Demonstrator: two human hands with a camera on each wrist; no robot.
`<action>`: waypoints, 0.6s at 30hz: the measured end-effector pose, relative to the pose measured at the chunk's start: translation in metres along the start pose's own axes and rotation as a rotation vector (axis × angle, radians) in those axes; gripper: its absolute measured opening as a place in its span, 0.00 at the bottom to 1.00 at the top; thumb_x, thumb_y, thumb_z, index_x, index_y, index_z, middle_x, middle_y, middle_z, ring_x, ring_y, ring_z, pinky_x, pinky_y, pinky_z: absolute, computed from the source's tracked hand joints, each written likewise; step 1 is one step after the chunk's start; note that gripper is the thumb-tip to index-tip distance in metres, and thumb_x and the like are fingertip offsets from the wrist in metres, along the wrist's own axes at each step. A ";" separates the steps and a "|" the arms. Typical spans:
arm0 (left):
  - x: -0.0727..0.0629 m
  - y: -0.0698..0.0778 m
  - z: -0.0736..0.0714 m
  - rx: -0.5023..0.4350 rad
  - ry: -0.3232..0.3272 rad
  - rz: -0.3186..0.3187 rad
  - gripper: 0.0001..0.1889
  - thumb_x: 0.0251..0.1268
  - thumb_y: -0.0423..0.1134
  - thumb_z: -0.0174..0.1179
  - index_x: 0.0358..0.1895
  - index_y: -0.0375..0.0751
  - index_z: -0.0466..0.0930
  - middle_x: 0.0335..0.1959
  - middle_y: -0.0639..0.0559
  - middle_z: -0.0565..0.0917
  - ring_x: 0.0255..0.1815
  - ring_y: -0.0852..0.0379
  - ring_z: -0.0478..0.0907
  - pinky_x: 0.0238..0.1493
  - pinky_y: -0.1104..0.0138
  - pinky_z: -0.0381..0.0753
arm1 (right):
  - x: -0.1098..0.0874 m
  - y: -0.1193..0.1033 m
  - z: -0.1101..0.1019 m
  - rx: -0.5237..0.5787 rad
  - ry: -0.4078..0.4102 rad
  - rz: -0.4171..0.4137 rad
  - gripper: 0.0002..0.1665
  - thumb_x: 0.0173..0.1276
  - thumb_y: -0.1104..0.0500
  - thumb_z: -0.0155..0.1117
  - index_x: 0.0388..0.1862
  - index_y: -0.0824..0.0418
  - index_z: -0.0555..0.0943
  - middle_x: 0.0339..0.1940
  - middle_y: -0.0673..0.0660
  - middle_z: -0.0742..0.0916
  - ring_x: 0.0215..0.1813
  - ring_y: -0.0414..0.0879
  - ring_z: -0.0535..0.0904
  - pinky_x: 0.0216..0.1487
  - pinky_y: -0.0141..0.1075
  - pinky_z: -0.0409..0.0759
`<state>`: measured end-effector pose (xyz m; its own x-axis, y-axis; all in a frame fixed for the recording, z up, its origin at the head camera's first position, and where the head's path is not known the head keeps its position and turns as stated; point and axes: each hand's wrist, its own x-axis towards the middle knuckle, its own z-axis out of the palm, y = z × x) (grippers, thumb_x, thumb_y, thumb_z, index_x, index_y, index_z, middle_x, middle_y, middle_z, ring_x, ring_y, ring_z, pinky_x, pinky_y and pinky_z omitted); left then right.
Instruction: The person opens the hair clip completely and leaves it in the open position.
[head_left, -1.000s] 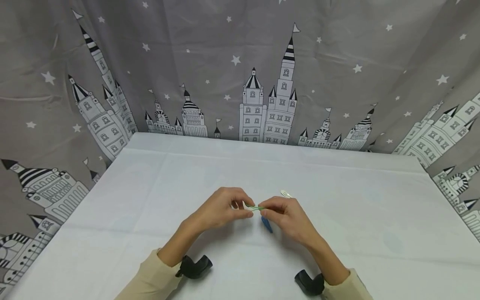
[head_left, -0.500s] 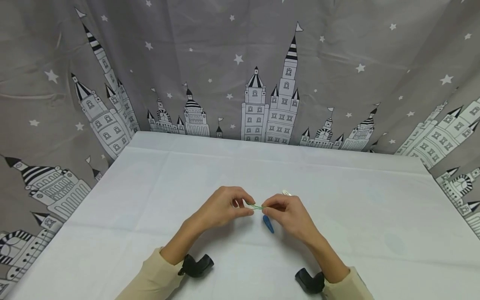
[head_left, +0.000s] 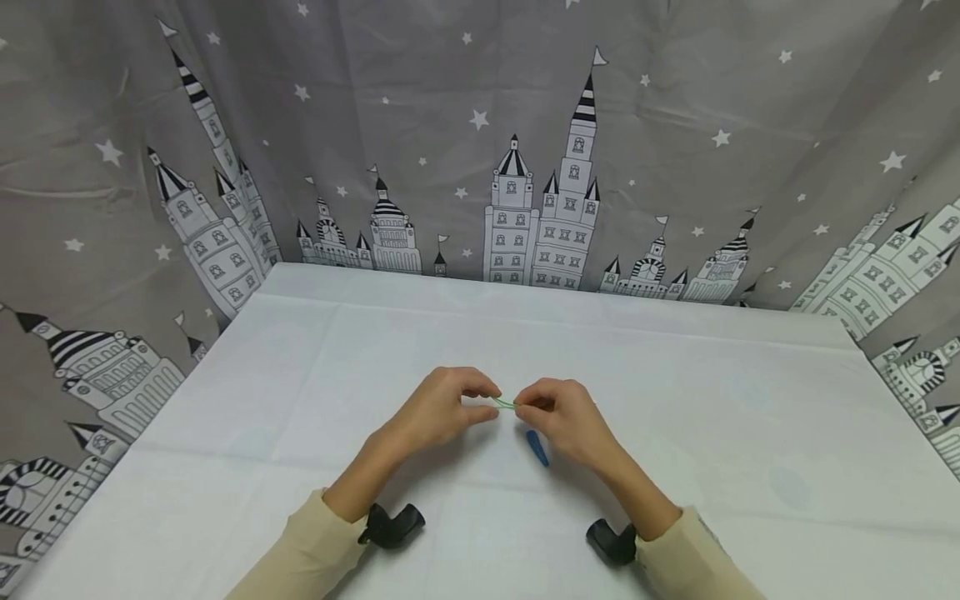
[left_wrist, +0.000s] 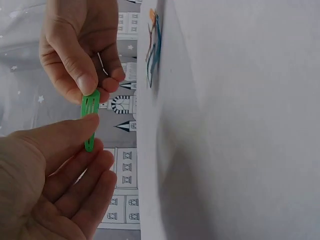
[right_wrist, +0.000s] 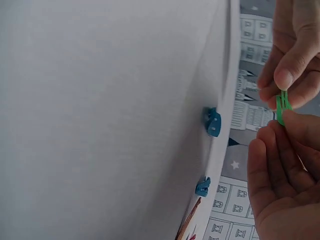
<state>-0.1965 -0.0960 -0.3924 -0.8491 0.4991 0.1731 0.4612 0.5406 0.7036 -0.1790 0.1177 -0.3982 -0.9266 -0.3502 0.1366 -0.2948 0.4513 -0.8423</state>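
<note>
A green snap hair clip [left_wrist: 90, 106] is held between both hands, above the white table. My left hand [head_left: 435, 408] pinches one end, its thumb lying over the frame in the left wrist view. At the other end, the thumb and fingers of my right hand [head_left: 564, 417] pinch the clip. Its narrow strips look spread apart in the right wrist view, where the green clip [right_wrist: 280, 106] is seen edge-on. Just below the right hand, a blue hair clip [head_left: 537, 448] lies on the cloth.
White cloth [head_left: 360, 350] covers the table, and a grey curtain [head_left: 420, 100] printed with castles hangs behind. Two blue objects [right_wrist: 213, 122] show near the table edge in the right wrist view. An orange and blue thing [left_wrist: 153, 47] lies there in the left wrist view.
Both hands have shifted slightly left and up with the green clip. The pale clip that showed beyond the right hand is now out of sight behind it; the blue clip shows more fully.
</note>
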 end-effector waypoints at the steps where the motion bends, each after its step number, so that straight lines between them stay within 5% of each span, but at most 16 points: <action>1: 0.001 -0.002 -0.001 0.008 0.003 -0.004 0.10 0.58 0.34 0.71 0.44 0.37 0.87 0.41 0.55 0.86 0.45 0.50 0.80 0.49 0.55 0.78 | 0.002 0.000 0.001 -0.011 -0.001 0.007 0.04 0.65 0.68 0.67 0.36 0.66 0.87 0.34 0.52 0.87 0.35 0.43 0.80 0.37 0.36 0.80; 18: 0.008 -0.022 -0.004 0.041 -0.008 -0.072 0.11 0.59 0.32 0.69 0.45 0.35 0.87 0.43 0.51 0.86 0.46 0.50 0.81 0.47 0.59 0.79 | 0.031 0.004 0.015 -0.112 -0.002 0.084 0.03 0.64 0.67 0.68 0.34 0.62 0.88 0.35 0.52 0.88 0.36 0.42 0.79 0.38 0.37 0.78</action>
<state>-0.2144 -0.1068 -0.4035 -0.8784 0.4633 0.1173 0.4094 0.6027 0.6849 -0.2053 0.0963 -0.4047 -0.9488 -0.3087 0.0672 -0.2406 0.5681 -0.7870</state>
